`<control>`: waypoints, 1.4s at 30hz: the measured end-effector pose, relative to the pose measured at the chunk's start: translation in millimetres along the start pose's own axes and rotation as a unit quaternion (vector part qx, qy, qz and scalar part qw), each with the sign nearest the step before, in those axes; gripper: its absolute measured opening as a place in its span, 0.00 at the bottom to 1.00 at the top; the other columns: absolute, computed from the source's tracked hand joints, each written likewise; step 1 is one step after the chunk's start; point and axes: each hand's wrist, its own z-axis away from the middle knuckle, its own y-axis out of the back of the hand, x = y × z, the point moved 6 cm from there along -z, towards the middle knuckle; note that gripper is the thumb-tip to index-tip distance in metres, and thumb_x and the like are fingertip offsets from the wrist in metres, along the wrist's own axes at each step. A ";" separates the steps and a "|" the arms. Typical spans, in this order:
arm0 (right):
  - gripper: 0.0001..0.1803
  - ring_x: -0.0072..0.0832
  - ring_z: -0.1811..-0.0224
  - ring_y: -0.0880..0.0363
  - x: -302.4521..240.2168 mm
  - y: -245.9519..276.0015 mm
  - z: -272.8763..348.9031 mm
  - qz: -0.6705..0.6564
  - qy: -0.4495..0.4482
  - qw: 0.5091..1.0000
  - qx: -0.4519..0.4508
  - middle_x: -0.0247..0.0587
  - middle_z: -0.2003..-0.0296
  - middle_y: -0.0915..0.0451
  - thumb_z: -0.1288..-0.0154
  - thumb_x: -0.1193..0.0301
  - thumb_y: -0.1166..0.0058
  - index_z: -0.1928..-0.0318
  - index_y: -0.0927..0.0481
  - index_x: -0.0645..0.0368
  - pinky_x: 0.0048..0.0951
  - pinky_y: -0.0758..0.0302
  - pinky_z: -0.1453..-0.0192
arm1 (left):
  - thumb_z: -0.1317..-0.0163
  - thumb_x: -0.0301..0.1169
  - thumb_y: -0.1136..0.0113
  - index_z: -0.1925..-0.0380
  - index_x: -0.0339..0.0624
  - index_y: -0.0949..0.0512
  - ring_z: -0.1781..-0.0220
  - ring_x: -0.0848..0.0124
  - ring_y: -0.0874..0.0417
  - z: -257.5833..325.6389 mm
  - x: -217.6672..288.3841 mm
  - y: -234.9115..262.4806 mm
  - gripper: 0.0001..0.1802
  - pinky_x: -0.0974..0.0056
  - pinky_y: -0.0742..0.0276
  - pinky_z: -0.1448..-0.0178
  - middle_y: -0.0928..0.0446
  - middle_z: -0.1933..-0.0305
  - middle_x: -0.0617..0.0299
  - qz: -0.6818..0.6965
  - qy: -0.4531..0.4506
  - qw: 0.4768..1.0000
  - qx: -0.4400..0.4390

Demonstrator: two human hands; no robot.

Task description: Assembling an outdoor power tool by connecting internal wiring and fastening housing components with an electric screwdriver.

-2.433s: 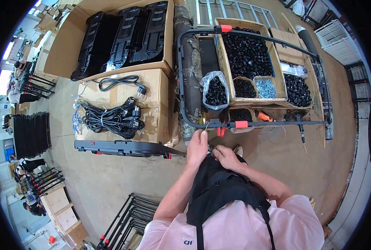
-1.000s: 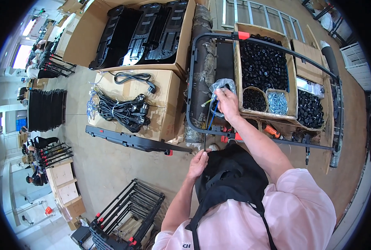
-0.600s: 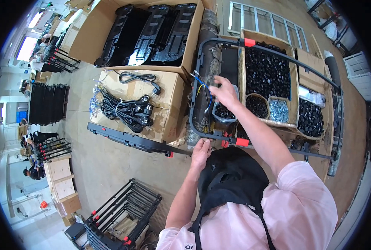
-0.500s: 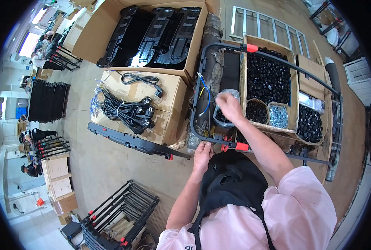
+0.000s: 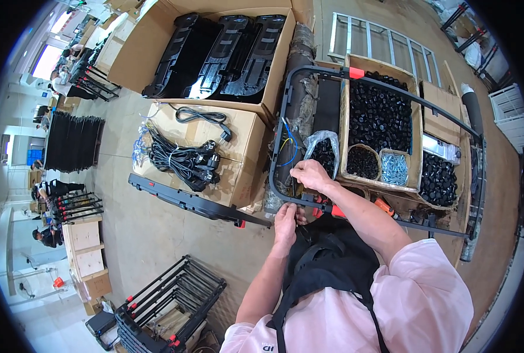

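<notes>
Right hand now lower, near left hand at black frame.

I am looking remotely into an assembly workshop, shown by bundled power cables in front of the carton of black panels, bulk plastic parts and screws to its right, and co-workers beside frames well to its left.

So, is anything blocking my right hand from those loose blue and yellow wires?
Nothing visible does. Your right hand is just below the blue and yellow wires in the view, with no object seen between. The clear plastic bag of black parts sits to the wires' right, off that line.
</notes>
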 end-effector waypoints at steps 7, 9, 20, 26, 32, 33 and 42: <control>0.22 0.48 0.54 0.11 1.5 0.3 -0.5 0.003 0.047 0.997 0.054 0.56 0.59 0.10 0.33 0.55 0.40 0.56 0.09 0.62 0.43 0.18 0.45 | 0.18 0.31 0.50 0.45 0.40 0.22 0.68 0.73 0.19 -7.4 -6.9 -2.8 0.11 0.67 0.24 0.63 0.18 0.63 0.62 0.080 -0.012 0.995 -0.050; 0.22 0.47 0.54 0.10 0.0 5.6 -1.6 0.026 0.061 0.996 0.064 0.56 0.58 0.10 0.33 0.55 0.39 0.54 0.10 0.62 0.43 0.18 0.45 | 0.18 0.31 0.50 0.40 0.39 0.24 0.65 0.73 0.19 -8.6 -6.7 -8.4 0.13 0.67 0.23 0.61 0.18 0.61 0.62 0.118 -0.017 0.991 -0.063; 0.12 0.50 0.54 0.11 14.8 116.1 22.2 0.207 0.145 0.951 0.178 0.52 0.60 0.10 0.33 0.66 0.37 0.54 0.12 0.57 0.48 0.17 0.46 | 0.18 0.30 0.48 0.38 0.38 0.23 0.66 0.73 0.21 5.5 -16.5 -1.6 0.14 0.68 0.24 0.61 0.20 0.62 0.64 0.162 -0.012 0.985 -0.057; 0.17 0.56 0.52 0.12 -3.1 120.1 1.7 0.263 0.144 0.929 0.216 0.58 0.60 0.11 0.30 0.63 0.37 0.49 0.15 0.63 0.53 0.18 0.44 | 0.16 0.33 0.50 0.40 0.38 0.22 0.61 0.74 0.17 17.9 -15.0 -1.6 0.14 0.68 0.25 0.56 0.16 0.60 0.63 0.137 -0.017 0.988 -0.068; 0.16 0.56 0.53 0.12 -6.7 117.7 -14.4 0.278 0.122 0.933 0.191 0.57 0.61 0.11 0.30 0.61 0.36 0.52 0.15 0.62 0.53 0.19 0.46 | 0.15 0.38 0.50 0.52 0.41 0.20 0.60 0.73 0.14 19.4 -16.9 1.8 0.14 0.69 0.23 0.55 0.13 0.60 0.62 0.024 -0.008 0.998 -0.059; 0.15 0.55 0.54 0.12 -4.2 120.4 -12.6 0.270 0.130 0.932 0.205 0.56 0.62 0.11 0.31 0.61 0.35 0.53 0.15 0.60 0.53 0.19 0.46 | 0.15 0.39 0.50 0.55 0.43 0.20 0.60 0.73 0.13 21.0 -14.9 1.1 0.14 0.68 0.23 0.55 0.12 0.60 0.62 0.016 -0.013 0.999 -0.050; 0.16 0.55 0.52 0.13 -2.9 101.1 -9.1 0.353 0.126 0.904 0.204 0.56 0.60 0.12 0.34 0.60 0.34 0.57 0.18 0.60 0.53 0.19 0.46 | 0.14 0.42 0.53 0.52 0.46 0.23 0.55 0.68 0.12 14.1 -29.8 1.2 0.14 0.63 0.19 0.49 0.13 0.57 0.62 0.072 0.013 0.993 -0.093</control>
